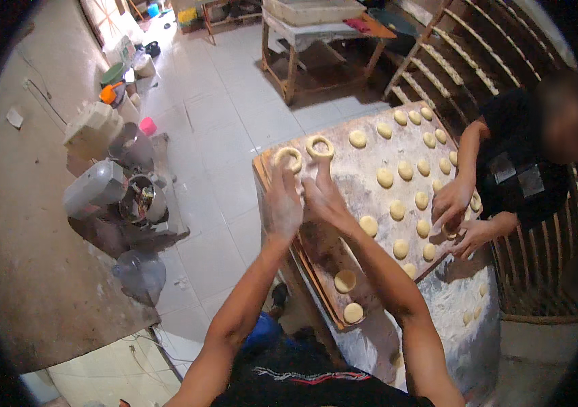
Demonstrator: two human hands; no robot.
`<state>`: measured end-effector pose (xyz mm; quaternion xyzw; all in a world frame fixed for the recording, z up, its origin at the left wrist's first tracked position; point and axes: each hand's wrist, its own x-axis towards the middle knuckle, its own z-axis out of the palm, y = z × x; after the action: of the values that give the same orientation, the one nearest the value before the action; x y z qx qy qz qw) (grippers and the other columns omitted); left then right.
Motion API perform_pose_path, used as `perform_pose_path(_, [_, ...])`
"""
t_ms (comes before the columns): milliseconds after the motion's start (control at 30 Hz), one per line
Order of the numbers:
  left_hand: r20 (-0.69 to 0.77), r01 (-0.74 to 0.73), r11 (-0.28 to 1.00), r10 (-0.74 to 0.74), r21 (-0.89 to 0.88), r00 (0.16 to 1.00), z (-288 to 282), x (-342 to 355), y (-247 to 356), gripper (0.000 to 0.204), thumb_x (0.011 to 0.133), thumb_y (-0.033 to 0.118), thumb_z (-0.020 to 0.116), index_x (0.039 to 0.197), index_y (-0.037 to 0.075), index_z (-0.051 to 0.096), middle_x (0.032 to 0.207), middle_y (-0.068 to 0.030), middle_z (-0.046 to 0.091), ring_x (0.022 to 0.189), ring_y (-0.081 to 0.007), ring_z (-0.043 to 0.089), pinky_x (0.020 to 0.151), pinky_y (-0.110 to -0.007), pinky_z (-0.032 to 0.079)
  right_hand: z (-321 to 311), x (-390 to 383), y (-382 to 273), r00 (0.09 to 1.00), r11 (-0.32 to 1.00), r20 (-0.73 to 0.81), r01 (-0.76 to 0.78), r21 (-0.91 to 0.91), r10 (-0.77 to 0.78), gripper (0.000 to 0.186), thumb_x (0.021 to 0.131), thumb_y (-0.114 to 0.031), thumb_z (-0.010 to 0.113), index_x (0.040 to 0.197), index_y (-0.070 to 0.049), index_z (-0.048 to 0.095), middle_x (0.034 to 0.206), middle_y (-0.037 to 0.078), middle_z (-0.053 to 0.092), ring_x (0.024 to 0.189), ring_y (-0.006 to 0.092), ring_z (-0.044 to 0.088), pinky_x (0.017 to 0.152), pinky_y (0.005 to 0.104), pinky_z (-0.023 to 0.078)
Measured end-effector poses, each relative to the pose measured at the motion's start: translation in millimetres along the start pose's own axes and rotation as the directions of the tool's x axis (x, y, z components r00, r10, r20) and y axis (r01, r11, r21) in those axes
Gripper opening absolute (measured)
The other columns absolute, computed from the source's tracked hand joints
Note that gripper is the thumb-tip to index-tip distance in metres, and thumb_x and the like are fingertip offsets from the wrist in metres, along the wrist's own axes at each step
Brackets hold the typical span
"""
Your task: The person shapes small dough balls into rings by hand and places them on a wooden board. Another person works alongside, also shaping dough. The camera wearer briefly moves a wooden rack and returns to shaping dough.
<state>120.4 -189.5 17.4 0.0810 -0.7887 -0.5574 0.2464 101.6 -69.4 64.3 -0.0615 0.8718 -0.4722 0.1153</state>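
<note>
Two pale dough rings lie side by side at the far left corner of a floured wooden board [363, 193]. My left hand [283, 207], dusted with flour, has its fingers closed over the near left side of the left dough ring [298, 159]. Beside it, my right hand [325, 197] reaches forward with fingers stretched out, their tips at the near edge of the right dough ring [330, 144]. Under my right forearm, flat round dough pieces [345, 281] rest near the board's close end. Several more dough rounds [384, 178] stand in loose rows to the right.
Across the board, a person in a dark shirt [523, 183] works dough with both hands [453, 203]. A floured surface [468, 298] lies at the near right. Slatted wooden racks [438, 68] and a wooden table [289, 51] stand beyond. Buckets and machinery [95, 190] line the left wall.
</note>
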Motion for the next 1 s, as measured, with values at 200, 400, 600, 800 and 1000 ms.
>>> perform_pose_path(200, [0.113,-0.144,0.956,0.118,0.255,0.987,-15,27,-18,0.031,0.087,0.02,0.064,0.113,0.005,0.06,0.094,-0.0114,0.061,0.074,-0.0224,0.063,0.068,-0.035,0.052,-51,-39,44,0.78,0.995,-0.62,0.093,-0.028,-0.09,0.037,0.089,-0.011,0.05,0.124,-0.008,0.038,0.076,0.013,0.059,0.062,0.0256,0.058,0.057,0.0395,0.042])
perform_pose_path(400, [0.314,-0.275,0.937,0.199,0.218,0.928,-19,25,-23,0.032,0.076,0.023,0.076,0.098,0.003,0.064,0.091,-0.0115,0.061,0.071,-0.0197,0.063,0.064,-0.032,0.052,-73,-105,68,0.939,0.826,-0.306,-0.296,-0.479,0.159,0.033,0.089,-0.031,0.053,0.108,-0.004,0.047,0.075,0.02,0.062,0.07,0.0415,0.06,0.071,0.0536,0.044])
perform_pose_path(600, [0.12,-0.118,0.979,0.099,0.168,0.988,-19,16,9,0.038,0.078,0.024,0.077,0.107,0.004,0.06,0.091,-0.0066,0.059,0.081,-0.015,0.058,0.071,-0.028,0.049,-56,-98,55,0.981,0.942,-0.19,-0.036,-0.334,-0.03,0.025,0.086,-0.022,0.061,0.096,-0.002,0.05,0.085,0.021,0.058,0.083,0.0416,0.058,0.074,0.0491,0.045])
perform_pose_path(800, [0.498,0.116,0.973,0.0,-0.201,0.867,37,-111,90,0.026,0.086,0.012,0.068,0.107,0.003,0.055,0.09,-0.0033,0.054,0.078,-0.0118,0.052,0.069,-0.024,0.044,-86,-261,108,0.765,0.969,-0.598,-0.146,0.197,0.237,0.044,0.08,-0.027,0.074,0.111,-0.006,0.051,0.086,0.013,0.065,0.081,0.0242,0.066,0.074,0.0357,0.051])
perform_pose_path(1000, [0.9,-0.048,0.919,0.392,-0.391,0.188,127,-304,146,0.034,0.079,0.02,0.068,0.109,0.005,0.058,0.099,-0.0151,0.058,0.085,-0.0336,0.056,0.079,-0.041,0.044,-101,-438,177,0.373,0.753,-0.903,-0.652,-0.091,0.213,0.058,0.077,-0.012,0.075,0.126,-0.011,0.046,0.076,0.008,0.064,0.072,0.0241,0.063,0.064,0.0367,0.047])
